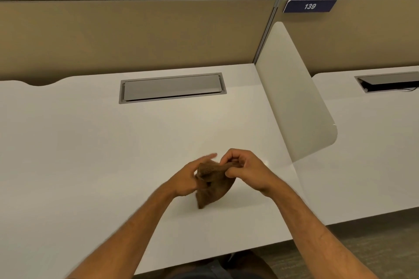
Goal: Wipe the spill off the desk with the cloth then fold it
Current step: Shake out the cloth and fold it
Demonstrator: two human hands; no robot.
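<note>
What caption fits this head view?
Both hands, left and right, bunch a brown cloth over the white desk.

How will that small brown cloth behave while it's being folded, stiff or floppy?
Probably floppy: the small brown cloth sags in a soft pouch below the left hand and right hand, its lowest corner at the white desk. It looks light, held by fingertip pinches. Creases may not hold without pressing flat.
</note>
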